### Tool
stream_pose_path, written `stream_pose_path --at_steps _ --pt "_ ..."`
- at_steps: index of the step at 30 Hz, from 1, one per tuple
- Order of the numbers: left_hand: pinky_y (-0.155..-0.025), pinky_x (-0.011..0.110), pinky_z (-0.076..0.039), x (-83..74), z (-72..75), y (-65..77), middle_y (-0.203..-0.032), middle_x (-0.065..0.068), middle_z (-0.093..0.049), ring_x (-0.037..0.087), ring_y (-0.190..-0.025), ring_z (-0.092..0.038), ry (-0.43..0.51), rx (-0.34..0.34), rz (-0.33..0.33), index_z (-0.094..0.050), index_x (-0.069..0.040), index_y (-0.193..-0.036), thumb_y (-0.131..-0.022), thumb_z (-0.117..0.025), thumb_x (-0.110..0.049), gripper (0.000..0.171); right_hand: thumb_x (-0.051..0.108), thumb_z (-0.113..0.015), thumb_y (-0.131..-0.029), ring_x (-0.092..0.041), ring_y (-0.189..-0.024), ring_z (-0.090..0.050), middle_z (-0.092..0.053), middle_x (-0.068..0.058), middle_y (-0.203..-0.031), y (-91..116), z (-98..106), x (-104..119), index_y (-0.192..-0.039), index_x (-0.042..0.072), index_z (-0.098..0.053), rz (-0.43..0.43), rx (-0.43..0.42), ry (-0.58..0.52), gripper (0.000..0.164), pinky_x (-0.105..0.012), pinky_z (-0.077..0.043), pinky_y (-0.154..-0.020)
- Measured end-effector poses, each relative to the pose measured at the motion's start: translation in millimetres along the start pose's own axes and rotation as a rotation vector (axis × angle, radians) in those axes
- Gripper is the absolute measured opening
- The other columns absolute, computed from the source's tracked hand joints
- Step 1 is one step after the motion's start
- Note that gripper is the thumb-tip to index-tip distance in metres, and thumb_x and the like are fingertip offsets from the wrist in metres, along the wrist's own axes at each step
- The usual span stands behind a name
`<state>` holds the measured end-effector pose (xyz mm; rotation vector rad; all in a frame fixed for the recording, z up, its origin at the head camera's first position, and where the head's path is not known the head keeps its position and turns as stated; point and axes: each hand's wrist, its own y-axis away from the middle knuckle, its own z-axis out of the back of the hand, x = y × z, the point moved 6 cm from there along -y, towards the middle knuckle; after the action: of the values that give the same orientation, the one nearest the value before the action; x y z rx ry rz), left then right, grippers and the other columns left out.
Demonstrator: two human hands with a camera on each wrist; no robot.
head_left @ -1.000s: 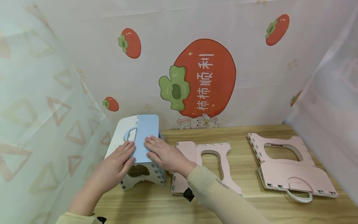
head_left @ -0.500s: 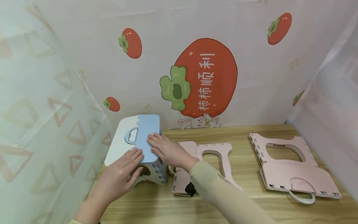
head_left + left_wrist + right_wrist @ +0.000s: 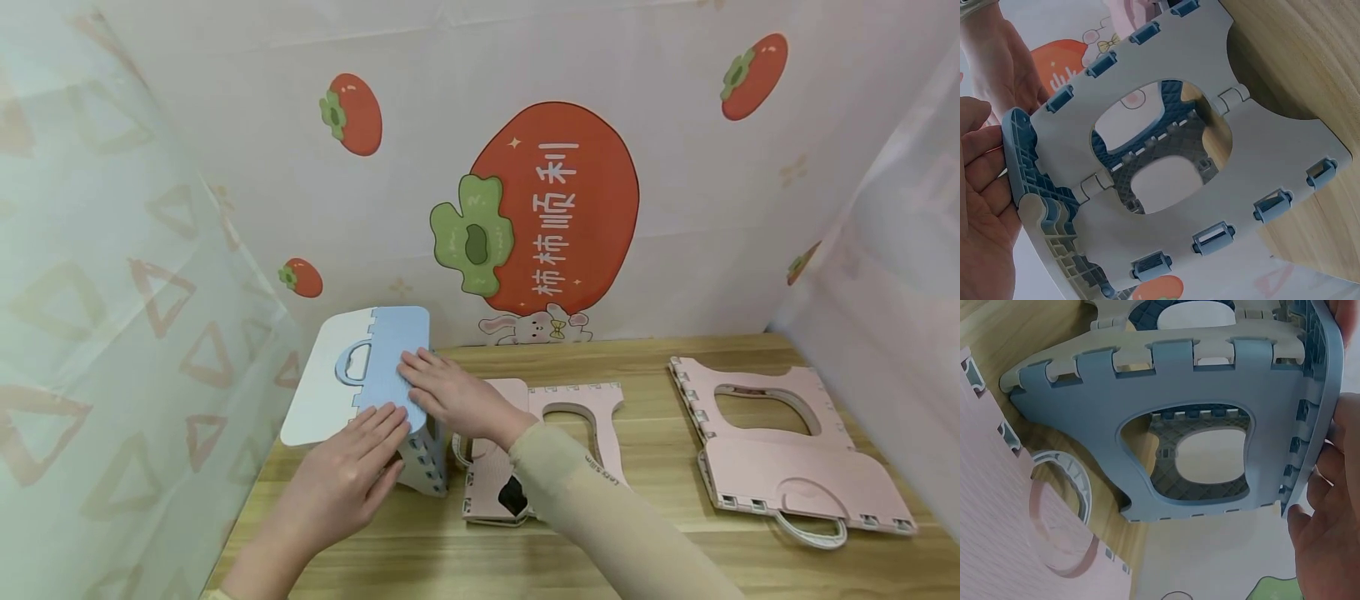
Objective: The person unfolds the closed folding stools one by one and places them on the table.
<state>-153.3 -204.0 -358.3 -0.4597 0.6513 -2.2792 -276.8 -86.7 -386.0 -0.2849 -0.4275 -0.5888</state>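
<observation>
A folding step stool with a half-white, half-blue top and a blue carry handle stands unfolded at the left of the table. My left hand rests its extended fingers on the near right corner of the blue half. Farther back, my right hand lays straight fingers on the blue half's right edge. From the left wrist, the white end panel shows its oval opening and blue hinges, the ribbed underside of the top beside my fingers. In the right wrist view the blue side leg stands upright.
Two pink folding stools lie folded flat on the wooden table. One pink stool sits right beside the blue one, partly behind my right forearm. The other pink stool lies at the far right. Printed cloth walls enclose the back and sides.
My left hand has slid right across the top, from beside the handle to the near right corner, uncovering the handle. My right hand has shifted slightly right, to the edge.
</observation>
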Motion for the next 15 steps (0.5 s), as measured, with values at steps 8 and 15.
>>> stream_pose_path --at_steps 8,15 --pt "-0.105 0.049 -0.052 2.0 -2.0 2.2 -0.133 0.017 -0.067 0.033 -0.124 -0.064 0.009 0.009 0.020 -0.070 0.002 -0.127 -0.111 -0.034 -0.034 0.053 0.038 -0.032 -0.113 -0.016 -0.158 -0.008 -0.019 0.002 -0.170 0.6 1.2 -2.1 -0.163 0.018 -0.027 -0.009 0.001 0.012 0.054 -0.043 -0.012 -0.129" --pt "-0.107 0.042 -0.050 3.2 2.0 2.9 -0.129 0.014 -0.070 0.031 -0.119 -0.067 0.016 -0.043 0.001 -0.072 -0.001 -0.125 -0.112 -0.035 -0.030 0.049 0.038 -0.034 -0.113 -0.017 -0.158 -0.011 -0.022 0.002 -0.170 1.6 1.4 0.8 -0.162 0.018 -0.029 -0.008 -0.007 0.062 0.054 -0.045 -0.014 -0.128"
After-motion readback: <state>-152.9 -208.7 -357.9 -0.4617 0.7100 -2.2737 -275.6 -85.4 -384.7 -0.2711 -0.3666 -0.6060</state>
